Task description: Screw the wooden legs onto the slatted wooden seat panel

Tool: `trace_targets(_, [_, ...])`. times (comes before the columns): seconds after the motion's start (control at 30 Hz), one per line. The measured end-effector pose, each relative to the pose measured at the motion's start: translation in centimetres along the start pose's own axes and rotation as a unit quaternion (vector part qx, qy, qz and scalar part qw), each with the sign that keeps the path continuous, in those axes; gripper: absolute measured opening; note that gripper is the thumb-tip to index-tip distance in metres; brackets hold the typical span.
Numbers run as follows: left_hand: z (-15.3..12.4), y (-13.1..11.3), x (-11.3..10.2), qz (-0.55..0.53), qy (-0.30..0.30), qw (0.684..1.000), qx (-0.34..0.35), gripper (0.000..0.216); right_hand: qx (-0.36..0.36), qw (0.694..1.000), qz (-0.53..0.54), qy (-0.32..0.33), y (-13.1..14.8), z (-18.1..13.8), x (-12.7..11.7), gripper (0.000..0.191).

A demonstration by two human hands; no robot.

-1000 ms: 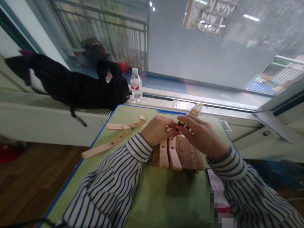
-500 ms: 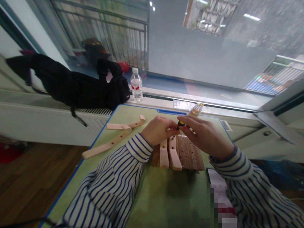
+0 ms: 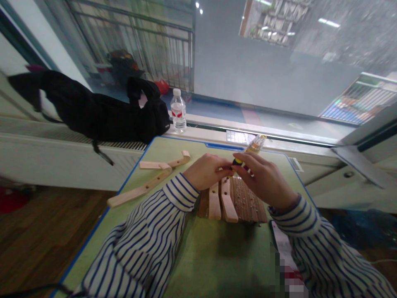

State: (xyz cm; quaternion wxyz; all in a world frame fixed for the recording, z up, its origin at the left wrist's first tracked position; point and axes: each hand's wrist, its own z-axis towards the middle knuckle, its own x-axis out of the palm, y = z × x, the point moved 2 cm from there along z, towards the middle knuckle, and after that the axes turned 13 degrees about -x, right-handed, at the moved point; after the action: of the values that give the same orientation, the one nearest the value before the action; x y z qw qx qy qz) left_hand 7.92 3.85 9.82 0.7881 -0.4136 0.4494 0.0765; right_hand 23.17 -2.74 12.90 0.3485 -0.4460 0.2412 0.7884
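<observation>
A black and yellow screwdriver (image 3: 237, 162) stands over the wooden pieces, partly covered by fingers. My right hand (image 3: 266, 178) is closed around its handle from the right. From the left, my left hand (image 3: 208, 169) pinches low on the screwdriver, where the fingertips hide its tip. Beneath both hands lies a brown ridged block (image 3: 248, 200) dotted with small shiny bits. On it rest two pale bent wooden pieces, a left one (image 3: 214, 205) and a right one (image 3: 230, 205), with holes in them; their far ends are under my hands.
Two more bent wooden strips, a long one (image 3: 139, 192) and a farther one (image 3: 180, 162), lie on the green table (image 3: 204, 256). A clear bag (image 3: 256, 143) is behind my right hand. A phone (image 3: 281, 236) lies near my right sleeve. A water bottle (image 3: 178, 114) and black bag (image 3: 114, 116) sit by the window.
My right hand has shifted slightly left and its grip on the screwdriver has turned a little. My left hand stays almost in place.
</observation>
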Motion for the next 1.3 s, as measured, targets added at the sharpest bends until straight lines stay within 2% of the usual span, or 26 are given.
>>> trace_targets(0.37, [-0.1,0.35,-0.53,0.009,-0.039,0.999,-0.015,0.022,-0.009,0.999,-0.006,0.038,0.51,0.71,-0.42,0.034])
trace_targets(0.5, [-0.17,0.49,-0.65,0.018,-0.031,0.999,-0.014,0.021,-0.025,0.999,0.005,0.04,0.7,0.87,-0.68,0.043])
trace_targets(0.67, [-0.15,0.29,-0.66,0.012,-0.025,1.0,-0.003,0.02,-0.041,0.999,-0.004,0.032,0.78,0.77,-0.6,0.034])
trace_targets(1.07, [-0.13,-0.14,-0.47,-0.022,-0.011,1.0,-0.006,0.016,-0.007,0.999,-0.002,0.033,0.43,0.37,-0.26,0.032])
trace_targets(1.3, [-0.04,-0.28,-0.37,-0.035,0.002,0.999,-0.007,0.019,0.008,1.0,0.009,0.002,0.32,0.17,0.06,0.032])
